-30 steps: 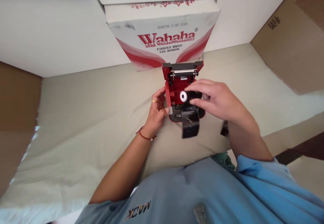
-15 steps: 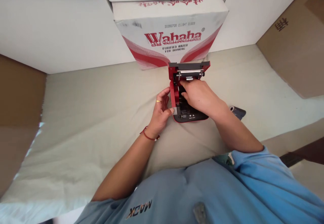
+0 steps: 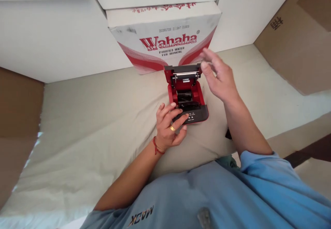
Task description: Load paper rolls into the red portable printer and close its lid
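A small red and black label printer (image 3: 203, 112) stands on the cloth with its lid (image 3: 182, 69) raised. Inside its red bay lies shiny black film (image 3: 184, 96). My left hand (image 3: 168, 123) rests over the front left of the printer, fingers spread across the black button panel. Beside the lid's upper right corner is my right hand (image 3: 219, 79), thumb and fingers apart with nothing between them. Whether the thumb touches the lid I cannot tell. A bit of a dark object (image 3: 228, 134) shows at my right forearm, which hides the rest.
Behind the printer stands a Wahaha water carton (image 3: 168, 44), with white boxes (image 3: 59, 39) around and above it. Brown cardboard boxes flank the space at left (image 3: 20, 129) and right (image 3: 292, 49). A beige cloth (image 3: 98, 125) covers the surface.
My right hand has come out of the printer's bay and risen to the lid's right corner. My left hand has shifted from the printer's left side onto the front panel.
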`<state>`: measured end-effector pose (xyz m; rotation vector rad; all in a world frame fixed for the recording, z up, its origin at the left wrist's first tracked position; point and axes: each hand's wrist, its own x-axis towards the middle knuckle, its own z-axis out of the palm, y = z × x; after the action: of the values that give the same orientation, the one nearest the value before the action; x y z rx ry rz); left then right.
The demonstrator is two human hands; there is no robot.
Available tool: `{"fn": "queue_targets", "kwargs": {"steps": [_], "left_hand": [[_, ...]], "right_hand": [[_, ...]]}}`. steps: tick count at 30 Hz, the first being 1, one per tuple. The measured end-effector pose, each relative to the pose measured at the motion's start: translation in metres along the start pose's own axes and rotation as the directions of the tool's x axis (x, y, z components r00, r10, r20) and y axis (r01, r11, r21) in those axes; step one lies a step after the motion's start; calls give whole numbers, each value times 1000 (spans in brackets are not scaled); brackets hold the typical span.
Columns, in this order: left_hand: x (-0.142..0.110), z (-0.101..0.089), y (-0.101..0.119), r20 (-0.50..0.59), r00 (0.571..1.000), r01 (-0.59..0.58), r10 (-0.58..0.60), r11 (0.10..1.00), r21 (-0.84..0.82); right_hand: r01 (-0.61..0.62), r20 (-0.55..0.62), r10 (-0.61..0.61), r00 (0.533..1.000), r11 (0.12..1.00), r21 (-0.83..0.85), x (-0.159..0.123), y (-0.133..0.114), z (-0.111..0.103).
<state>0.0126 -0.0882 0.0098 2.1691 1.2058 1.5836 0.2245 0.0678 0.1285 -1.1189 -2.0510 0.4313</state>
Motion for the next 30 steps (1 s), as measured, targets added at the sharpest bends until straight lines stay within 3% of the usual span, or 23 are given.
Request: {"fn": "queue_targets", "kwargs": {"steps": [4,8,13,23,27,30], "left_hand": [[1,-2,4,-47,996,-61,71,983,175],[7,-4,9,-89,995,-6,36,947,321],[17,-6,9,-54,994,101,-90,962,253],[22,-6,8,18,997,-71,69,984,164],[19,-7,10,66,992,-121,109,969,215],[14,-8,13,30,989,-145,142,954,262]], "right_hand": [[32,32,-34,999,997,73,-10,-4,6],[90,-18,-89,996,988,123,-22,-9,2],[117,-25,-115,993,988,104,-25,-7,4],[139,-6,-139,990,985,103,-34,-11,1],[132,13,-134,991,986,104,-37,-11,1],[125,19,-128,992,986,111,-40,-12,-1]]}}
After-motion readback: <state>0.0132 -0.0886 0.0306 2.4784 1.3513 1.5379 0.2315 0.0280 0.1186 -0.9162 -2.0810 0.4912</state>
